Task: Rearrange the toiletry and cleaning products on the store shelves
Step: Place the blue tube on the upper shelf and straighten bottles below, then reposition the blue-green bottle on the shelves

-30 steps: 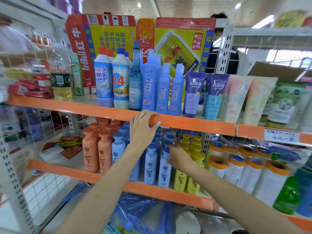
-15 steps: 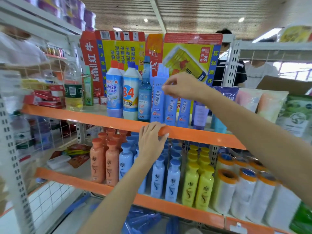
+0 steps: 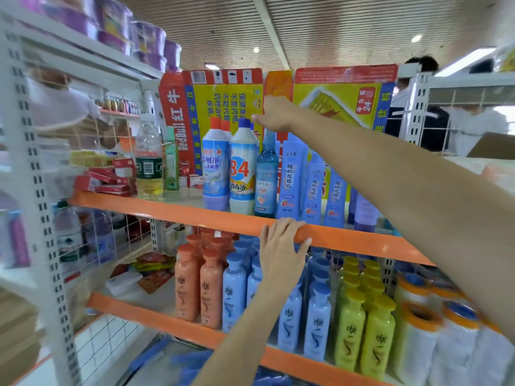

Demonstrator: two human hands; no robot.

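Observation:
On the upper orange-edged shelf [image 3: 167, 208] stand a white-and-blue cleaner bottle [image 3: 215, 168], a white "84" disinfectant bottle [image 3: 243, 168], a clear blue bottle [image 3: 266, 174] and several flat light-blue bottles [image 3: 291, 179]. My right hand [image 3: 274, 114] is up at the top of the clear blue bottle, fingers curled and thumb pointing left over the "84" bottle's cap. The blue bottle's cap is hidden under the hand, so a grip cannot be told. My left hand [image 3: 281, 246] holds the upper shelf's front edge. Below stand orange [image 3: 188, 285], blue [image 3: 234, 293] and yellow [image 3: 351, 324] shampoo bottles.
Flattened red-and-yellow cartons [image 3: 223, 98] back the upper shelf. An oil bottle [image 3: 149, 162] and red boxes [image 3: 111, 179] sit at its left. White rolls with orange ends [image 3: 418, 338] fill the lower shelf's right. A white upright [image 3: 36, 190] stands left. People stand behind the right rack.
My right hand went from the lower shelf up to the flat blue bottles, then left to the clear blue bottle's top. The left hand stayed on the shelf edge.

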